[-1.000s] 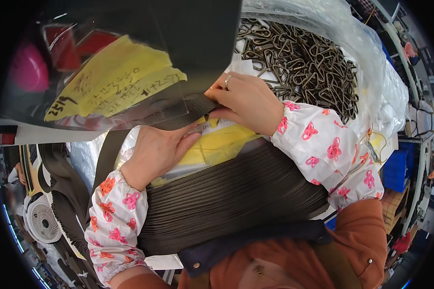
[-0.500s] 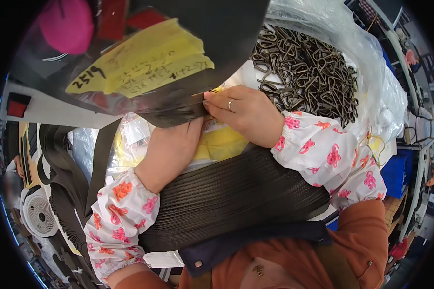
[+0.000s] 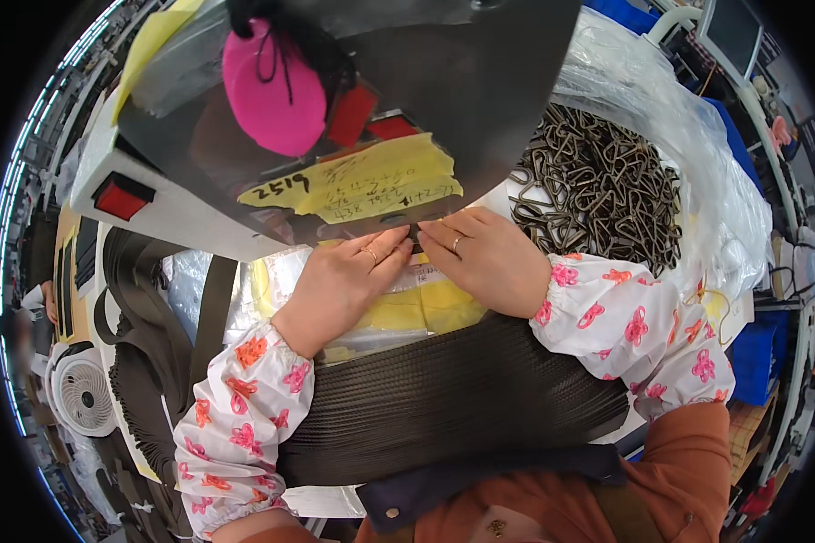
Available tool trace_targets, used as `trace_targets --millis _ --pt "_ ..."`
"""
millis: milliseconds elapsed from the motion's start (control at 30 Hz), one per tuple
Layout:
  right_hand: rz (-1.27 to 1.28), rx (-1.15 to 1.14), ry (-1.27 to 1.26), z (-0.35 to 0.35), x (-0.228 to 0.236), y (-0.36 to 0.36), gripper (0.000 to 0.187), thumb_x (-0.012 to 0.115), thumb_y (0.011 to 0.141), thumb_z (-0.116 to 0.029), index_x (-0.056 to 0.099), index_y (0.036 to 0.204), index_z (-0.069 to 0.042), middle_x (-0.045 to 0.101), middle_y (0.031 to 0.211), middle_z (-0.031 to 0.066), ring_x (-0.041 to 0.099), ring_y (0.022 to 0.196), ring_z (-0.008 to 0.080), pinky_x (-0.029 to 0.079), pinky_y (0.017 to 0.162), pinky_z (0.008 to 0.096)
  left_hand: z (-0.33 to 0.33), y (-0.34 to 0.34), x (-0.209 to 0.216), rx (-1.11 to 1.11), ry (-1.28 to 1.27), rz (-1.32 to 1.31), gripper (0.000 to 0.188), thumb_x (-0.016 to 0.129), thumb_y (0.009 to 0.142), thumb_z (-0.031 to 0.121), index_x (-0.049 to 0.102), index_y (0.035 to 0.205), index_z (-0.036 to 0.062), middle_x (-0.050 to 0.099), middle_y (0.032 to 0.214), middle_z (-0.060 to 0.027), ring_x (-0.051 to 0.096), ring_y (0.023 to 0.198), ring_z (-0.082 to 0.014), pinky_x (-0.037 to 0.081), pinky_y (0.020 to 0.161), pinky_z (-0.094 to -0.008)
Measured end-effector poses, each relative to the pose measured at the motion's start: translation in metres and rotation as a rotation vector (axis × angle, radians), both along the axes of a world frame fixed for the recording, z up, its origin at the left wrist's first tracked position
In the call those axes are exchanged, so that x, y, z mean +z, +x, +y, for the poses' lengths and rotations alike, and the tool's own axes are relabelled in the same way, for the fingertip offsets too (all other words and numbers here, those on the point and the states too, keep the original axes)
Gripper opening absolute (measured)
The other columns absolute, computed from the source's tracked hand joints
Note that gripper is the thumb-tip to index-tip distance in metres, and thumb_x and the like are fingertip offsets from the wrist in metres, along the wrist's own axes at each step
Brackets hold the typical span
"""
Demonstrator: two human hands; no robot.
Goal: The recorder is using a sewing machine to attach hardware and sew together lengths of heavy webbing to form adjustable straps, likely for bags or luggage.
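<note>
My left hand (image 3: pixel 340 281) and my right hand (image 3: pixel 489 258) meet at the lower edge of a dark machine head (image 3: pixel 507 81). Fingers of both are pressed together, thumbs and tips close to each other. A short bit of dark webbing strap (image 3: pixel 415 237) shows between the fingertips; most of what they grip is hidden by the hands and the machine. Below my wrists lies a wide stack of dark ribbed webbing (image 3: pixel 453 398). Yellow plastic-wrapped packets (image 3: pixel 421 308) lie between the stack and my hands.
Bronze-coloured wire hooks (image 3: pixel 598 185) are heaped in a clear plastic bag (image 3: pixel 715 172) at the right. Looped webbing (image 3: pixel 145 335) hangs at the left, beside a white fan (image 3: pixel 83 389). A pink pad (image 3: pixel 272 90) and yellow note (image 3: pixel 398 176) are on the machine.
My view has shifted, so the machine shows higher up. My left fingers have come up beside the right ones, and the broad webbing seen at the machine's edge is mostly out of sight.
</note>
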State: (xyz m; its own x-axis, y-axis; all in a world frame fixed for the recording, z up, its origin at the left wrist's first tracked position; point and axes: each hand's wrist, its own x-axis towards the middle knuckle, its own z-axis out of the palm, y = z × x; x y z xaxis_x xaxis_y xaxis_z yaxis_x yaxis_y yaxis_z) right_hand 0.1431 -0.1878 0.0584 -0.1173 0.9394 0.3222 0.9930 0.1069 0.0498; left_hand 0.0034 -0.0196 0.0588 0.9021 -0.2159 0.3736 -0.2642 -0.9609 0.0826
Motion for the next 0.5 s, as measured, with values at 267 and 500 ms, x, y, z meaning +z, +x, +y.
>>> trace_targets --millis 267,500 --pt "0.226 -0.034 0.103 -0.0046 -0.0092 0.0056 0.028 0.056 0.073 -0.009 0.061 0.1 -0.005 0.054 0.113 0.0042 0.05 0.103 0.0204 0.041 0.087 0.0337 0.0012 0.0022 -0.0016 0.048 -0.129 0.031 0.021 0.058 0.076 0.011 0.063 0.096 0.0092 0.061 0.112 -0.0023 0.06 0.063 -0.0176 0.05 0.056 -0.0287" --pt "0.143 -0.018 0.08 -0.0056 -0.0038 0.0054 0.029 0.057 0.071 -0.011 0.062 0.098 -0.004 0.056 0.11 0.0057 0.05 0.103 0.0202 0.041 0.086 0.0349 0.0035 -0.0004 -0.004 0.044 -0.137 0.054 0.026 0.057 0.074 0.009 0.063 0.099 0.0091 0.061 0.111 -0.0039 0.058 0.059 -0.0174 0.049 0.054 -0.0283"
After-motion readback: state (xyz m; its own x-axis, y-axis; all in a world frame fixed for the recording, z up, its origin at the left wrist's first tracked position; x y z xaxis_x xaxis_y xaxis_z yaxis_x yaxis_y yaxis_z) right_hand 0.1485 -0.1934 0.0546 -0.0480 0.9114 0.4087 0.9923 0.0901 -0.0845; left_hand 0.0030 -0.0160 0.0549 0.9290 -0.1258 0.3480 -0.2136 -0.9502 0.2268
